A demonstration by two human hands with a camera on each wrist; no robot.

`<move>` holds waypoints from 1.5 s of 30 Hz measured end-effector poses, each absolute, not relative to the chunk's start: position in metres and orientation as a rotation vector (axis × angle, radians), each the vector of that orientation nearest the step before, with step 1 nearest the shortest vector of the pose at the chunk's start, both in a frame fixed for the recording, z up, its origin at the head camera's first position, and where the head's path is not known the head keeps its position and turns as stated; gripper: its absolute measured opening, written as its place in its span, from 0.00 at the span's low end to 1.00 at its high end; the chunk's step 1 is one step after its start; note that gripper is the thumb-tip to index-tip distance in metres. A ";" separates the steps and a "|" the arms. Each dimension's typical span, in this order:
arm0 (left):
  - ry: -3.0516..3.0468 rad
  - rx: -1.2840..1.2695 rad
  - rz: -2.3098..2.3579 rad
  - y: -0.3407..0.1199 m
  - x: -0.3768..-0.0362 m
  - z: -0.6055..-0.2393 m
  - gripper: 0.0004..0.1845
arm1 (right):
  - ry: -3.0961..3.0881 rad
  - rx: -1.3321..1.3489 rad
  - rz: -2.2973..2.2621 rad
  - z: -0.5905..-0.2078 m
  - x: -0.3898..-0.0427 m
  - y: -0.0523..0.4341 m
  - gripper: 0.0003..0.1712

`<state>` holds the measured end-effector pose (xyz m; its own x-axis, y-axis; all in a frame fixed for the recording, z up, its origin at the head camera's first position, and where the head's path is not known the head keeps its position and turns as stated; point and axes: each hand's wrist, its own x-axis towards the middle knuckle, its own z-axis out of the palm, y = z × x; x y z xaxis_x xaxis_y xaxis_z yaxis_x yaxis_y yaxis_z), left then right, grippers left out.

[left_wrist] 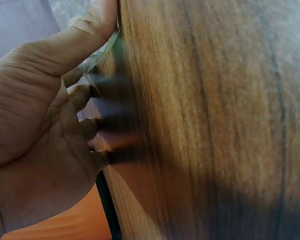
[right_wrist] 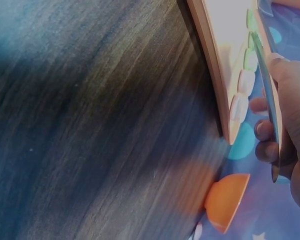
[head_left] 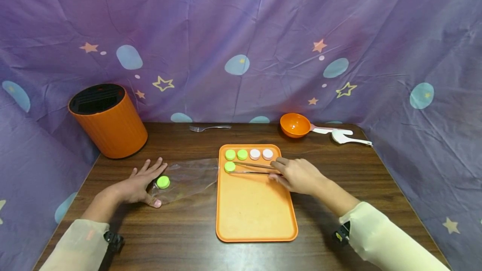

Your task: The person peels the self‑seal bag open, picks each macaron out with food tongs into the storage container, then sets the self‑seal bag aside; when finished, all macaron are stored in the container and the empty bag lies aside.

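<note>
Right hand: gripping tongs, tips closing on a green cap to its left.
Left hand: resting flat, fingers spread, pinning a plastic bag.

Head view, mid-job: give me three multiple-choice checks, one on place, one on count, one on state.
1. Where is the loose green cap?
A. on the plastic bag by the left hand
B. in the orange bowl
C. on the fork

2. How many caps lie on the orange tray?
A. three
B. five
C. seven

3. What does the right hand hold?
A. nothing
B. the tweezers
C. a spoon

Answers: A, cap beside the thumb; B, three green, two pale; B, fingers pinch them, tips at a green cap.
</note>
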<state>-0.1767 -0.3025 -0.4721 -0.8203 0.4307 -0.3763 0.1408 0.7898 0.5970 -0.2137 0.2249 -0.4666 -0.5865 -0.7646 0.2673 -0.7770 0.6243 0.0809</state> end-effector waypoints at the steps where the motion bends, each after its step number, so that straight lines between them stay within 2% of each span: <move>1: 2.472 0.425 0.772 -0.303 -0.177 -0.472 0.72 | -2.572 1.251 0.067 -0.467 -0.214 0.225 0.19; 12: 2.468 0.430 0.789 -0.305 -0.175 -0.472 0.72 | -2.542 1.253 0.085 -0.462 -0.215 0.221 0.22; 20: 2.468 0.433 0.796 -0.304 -0.174 -0.472 0.72 | -2.482 1.313 0.140 -0.457 -0.213 0.205 0.18; 45: 2.470 0.480 0.848 -0.312 -0.180 -0.481 0.74 | -2.527 1.513 -0.022 -0.452 -0.215 0.109 0.17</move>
<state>-0.1795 -0.3124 -0.4811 -0.8223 0.4665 -0.3260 0.1676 0.7460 0.6445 -0.2153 0.1093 -0.4523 -0.4581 -0.8744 0.1599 -0.8715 0.4773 0.1129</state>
